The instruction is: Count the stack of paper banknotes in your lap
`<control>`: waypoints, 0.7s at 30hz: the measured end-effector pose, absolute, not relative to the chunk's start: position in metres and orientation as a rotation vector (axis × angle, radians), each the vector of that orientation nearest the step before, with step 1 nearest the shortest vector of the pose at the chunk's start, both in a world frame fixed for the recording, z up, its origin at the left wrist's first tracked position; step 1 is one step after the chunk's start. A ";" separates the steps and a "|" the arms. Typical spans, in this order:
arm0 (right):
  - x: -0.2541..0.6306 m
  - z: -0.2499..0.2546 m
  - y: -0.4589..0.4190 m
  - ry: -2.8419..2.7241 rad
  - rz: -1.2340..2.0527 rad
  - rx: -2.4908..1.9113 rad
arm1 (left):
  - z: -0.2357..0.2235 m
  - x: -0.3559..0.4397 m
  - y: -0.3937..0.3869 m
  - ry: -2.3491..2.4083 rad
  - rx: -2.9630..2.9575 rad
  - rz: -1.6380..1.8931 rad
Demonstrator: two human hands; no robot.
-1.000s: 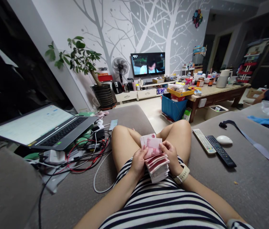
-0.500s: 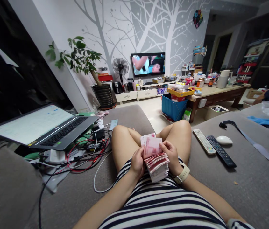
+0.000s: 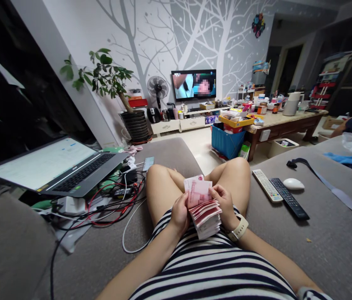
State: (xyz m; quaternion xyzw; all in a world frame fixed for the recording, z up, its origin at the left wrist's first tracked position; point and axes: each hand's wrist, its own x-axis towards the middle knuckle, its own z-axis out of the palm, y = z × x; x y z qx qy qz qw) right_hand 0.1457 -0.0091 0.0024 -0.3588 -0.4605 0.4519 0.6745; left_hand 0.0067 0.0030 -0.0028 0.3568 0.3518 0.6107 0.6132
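A thick stack of pink banknotes is held above my lap, its lower part folded back toward me with many edges fanned out. My left hand is closed on the stack's left side, the thumb on top. From the right, my right hand pinches the upper right edge of the notes between thumb and fingers. Flat note faces show at the top of the stack, pointing away from me. A pale watch is on my right wrist. The fingers behind the stack are hidden.
Left on the grey sofa are an open laptop, a phone and tangled cables. To my right lie two remotes and a white mouse. Beyond stand a blue bin and a cluttered table.
Both hands and the banknotes stay almost exactly where they were. Only the picture on the television differs.
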 end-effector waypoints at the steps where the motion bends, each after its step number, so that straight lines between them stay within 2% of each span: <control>1: 0.146 0.002 -0.009 -1.036 1.015 -0.805 | -0.003 0.007 0.003 0.814 0.825 1.407; 21: 0.144 0.002 -0.008 -1.010 1.031 -0.800 | -0.005 0.006 0.004 0.798 0.821 1.394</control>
